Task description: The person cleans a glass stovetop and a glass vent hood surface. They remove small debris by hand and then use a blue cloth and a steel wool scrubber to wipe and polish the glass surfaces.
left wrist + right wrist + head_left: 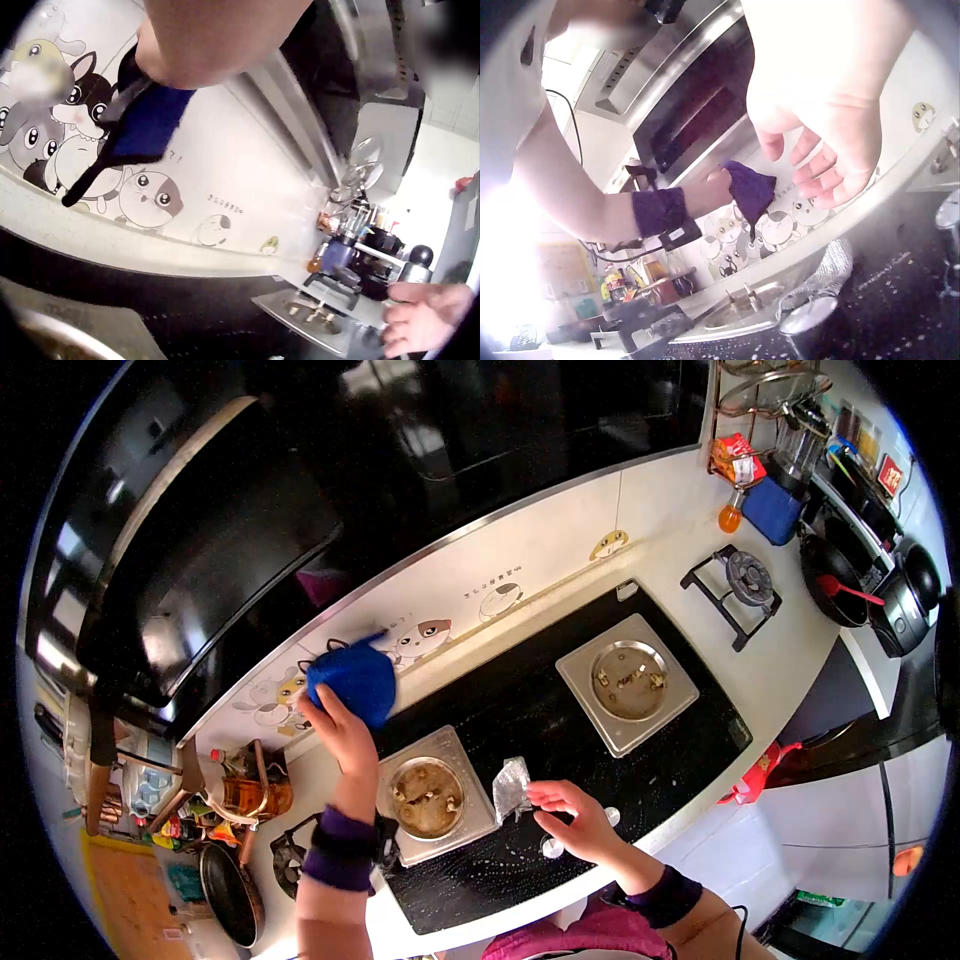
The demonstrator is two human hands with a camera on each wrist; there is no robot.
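Observation:
My left hand (345, 735) is raised near the white splashback and grips a blue cloth (360, 682). The cloth hangs with a loose corner in the left wrist view, where the hand's fingers are mostly hidden. My right hand (578, 822) hovers over the front of the black glass hob (540, 700), its fingers loosely bent and holding nothing. Just left of its fingertips a silvery crinkled piece (511, 785) lies on the hob. Two square metal burner plates, the left one (392, 838) and the right one (605, 735), have round stained burner wells.
A black pan support (735, 600) with a burner part stands on the counter to the right. Two knobs, one silver knob (552, 847) visible, sit at the hob's front. Bottles (265, 790) and a frying pan (230, 895) are on the left. A dark range hood (230, 530) overhangs the back.

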